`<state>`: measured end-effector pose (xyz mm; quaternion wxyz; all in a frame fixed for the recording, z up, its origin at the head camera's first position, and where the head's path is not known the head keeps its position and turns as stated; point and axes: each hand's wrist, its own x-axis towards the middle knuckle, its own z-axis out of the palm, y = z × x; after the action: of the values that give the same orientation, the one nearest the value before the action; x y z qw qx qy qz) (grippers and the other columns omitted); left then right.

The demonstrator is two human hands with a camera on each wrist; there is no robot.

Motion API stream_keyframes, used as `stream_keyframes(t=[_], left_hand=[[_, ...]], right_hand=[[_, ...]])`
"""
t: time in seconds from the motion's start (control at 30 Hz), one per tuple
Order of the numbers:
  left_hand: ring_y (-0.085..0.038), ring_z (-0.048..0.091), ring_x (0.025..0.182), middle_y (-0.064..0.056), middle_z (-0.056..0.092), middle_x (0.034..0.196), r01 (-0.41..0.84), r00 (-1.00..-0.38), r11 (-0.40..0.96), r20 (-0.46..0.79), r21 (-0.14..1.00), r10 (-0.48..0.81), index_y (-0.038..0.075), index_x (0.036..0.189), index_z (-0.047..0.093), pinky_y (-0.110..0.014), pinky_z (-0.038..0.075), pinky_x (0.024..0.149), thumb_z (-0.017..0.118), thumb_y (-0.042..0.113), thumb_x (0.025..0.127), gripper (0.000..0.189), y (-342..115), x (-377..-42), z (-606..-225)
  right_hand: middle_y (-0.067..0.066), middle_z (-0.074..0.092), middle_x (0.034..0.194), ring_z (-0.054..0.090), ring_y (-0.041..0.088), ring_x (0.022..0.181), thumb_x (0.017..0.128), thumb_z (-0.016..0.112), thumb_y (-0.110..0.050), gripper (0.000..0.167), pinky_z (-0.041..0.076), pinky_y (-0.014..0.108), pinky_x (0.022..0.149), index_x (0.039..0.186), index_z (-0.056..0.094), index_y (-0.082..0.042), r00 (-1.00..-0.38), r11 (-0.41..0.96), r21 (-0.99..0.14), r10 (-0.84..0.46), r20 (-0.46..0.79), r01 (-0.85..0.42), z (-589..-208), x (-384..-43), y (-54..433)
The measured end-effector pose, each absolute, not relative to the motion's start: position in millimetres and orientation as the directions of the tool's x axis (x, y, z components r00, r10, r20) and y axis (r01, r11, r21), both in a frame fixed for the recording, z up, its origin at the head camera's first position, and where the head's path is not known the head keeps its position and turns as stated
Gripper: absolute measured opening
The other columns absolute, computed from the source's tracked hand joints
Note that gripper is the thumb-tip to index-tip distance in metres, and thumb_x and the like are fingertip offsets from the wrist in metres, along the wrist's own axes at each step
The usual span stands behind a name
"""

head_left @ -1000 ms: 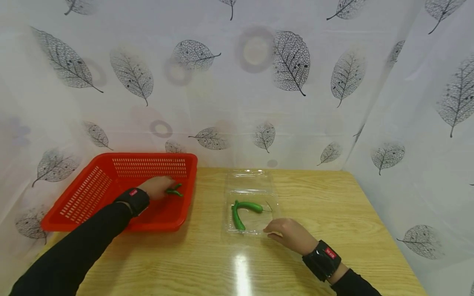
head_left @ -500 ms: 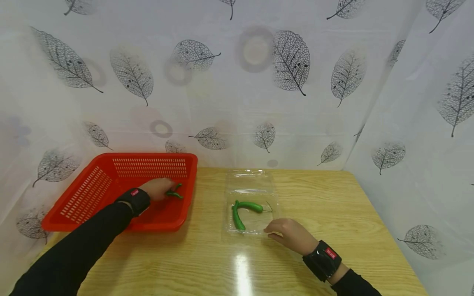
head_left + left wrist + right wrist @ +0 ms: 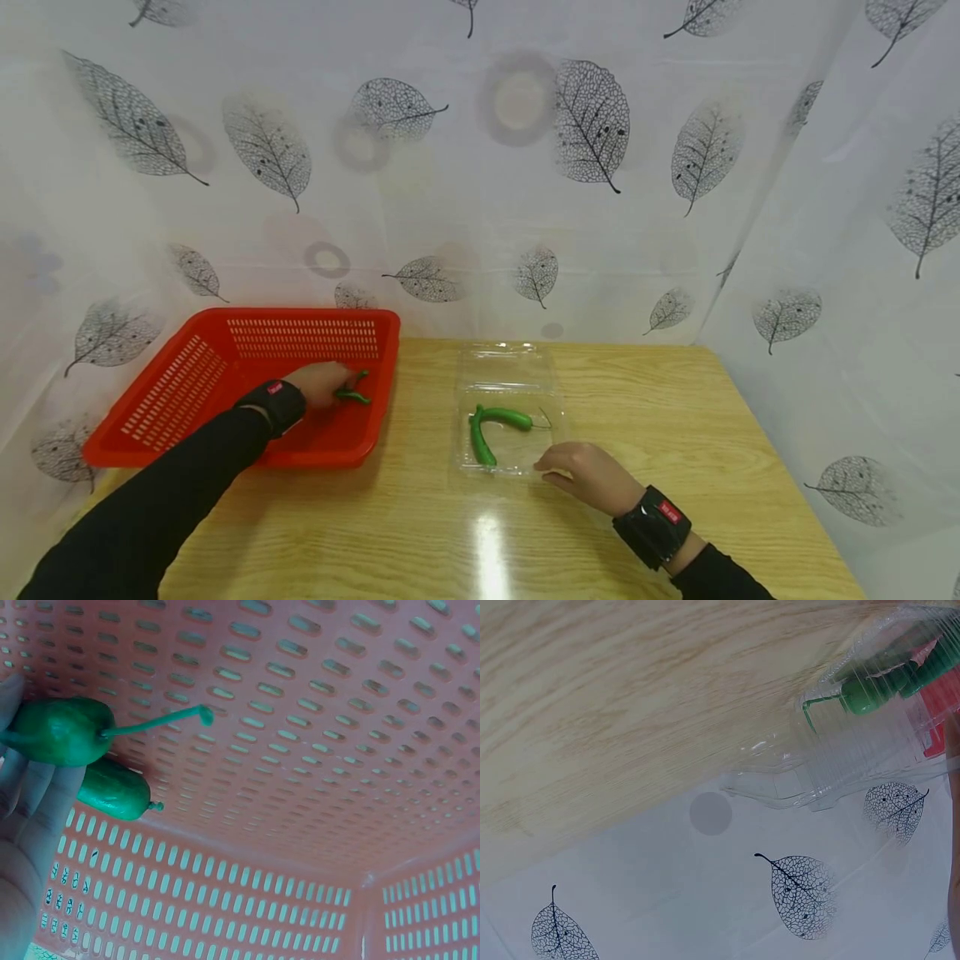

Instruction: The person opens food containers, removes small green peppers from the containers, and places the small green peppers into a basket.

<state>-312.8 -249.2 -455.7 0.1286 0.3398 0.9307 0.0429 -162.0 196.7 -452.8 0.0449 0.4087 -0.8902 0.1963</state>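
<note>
while the left hand (image 3: 322, 383) pinches one green pepper (image 3: 67, 731), lift by the body, sparing its stem (image 3: 159, 721); right hand (image 3: 588, 478) beside clear box (image 3: 515, 450), grip unclear.

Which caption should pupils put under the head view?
Left hand holds a green chili pepper in a red basket; right hand at open clear clamshell.

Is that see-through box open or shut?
Open. The clear box's lid sits back on the far side, and nothing covers the green peppers inside.
</note>
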Motion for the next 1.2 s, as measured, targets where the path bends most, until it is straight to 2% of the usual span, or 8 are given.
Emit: stream_keyframes(t=[0.33, 1.2], left_hand=[[-0.006, 0.044, 0.061, 0.007, 0.053, 0.068, 0.643, -0.722, 0.748, -0.198, 0.164, 0.663, 0.016, 0.071, 0.055, -0.02, 0.037, 0.054, 0.077, 0.004, 0.068, 0.025, -249.8, -317.0, -456.7], [-0.008, 0.047, 0.06, 0.007, 0.054, 0.067, 0.592, -0.756, 0.797, -0.261, 0.119, 0.601, 0.017, 0.072, 0.057, -0.022, 0.039, 0.054, 0.077, 0.007, 0.071, 0.022, -245.4, -312.3, -453.1]], right_hand=[[-0.001, 0.072, 0.09, 0.067, 0.01, 0.082, 0.079, 0.071, -0.006, 0.016, 0.054, 0.02, 0.072, 0.095, 0.072, -0.009, -0.659, 0.589, -0.306, -0.715, 0.234, -0.748, -450.1, -163.0, 197.8], [-0.001, 0.072, 0.089, 0.067, 0.009, 0.081, 0.078, 0.072, -0.008, 0.015, 0.054, 0.019, 0.072, 0.094, 0.072, -0.009, -0.657, 0.591, -0.293, -0.712, 0.248, -0.751, -455.8, -163.0, 196.2]])
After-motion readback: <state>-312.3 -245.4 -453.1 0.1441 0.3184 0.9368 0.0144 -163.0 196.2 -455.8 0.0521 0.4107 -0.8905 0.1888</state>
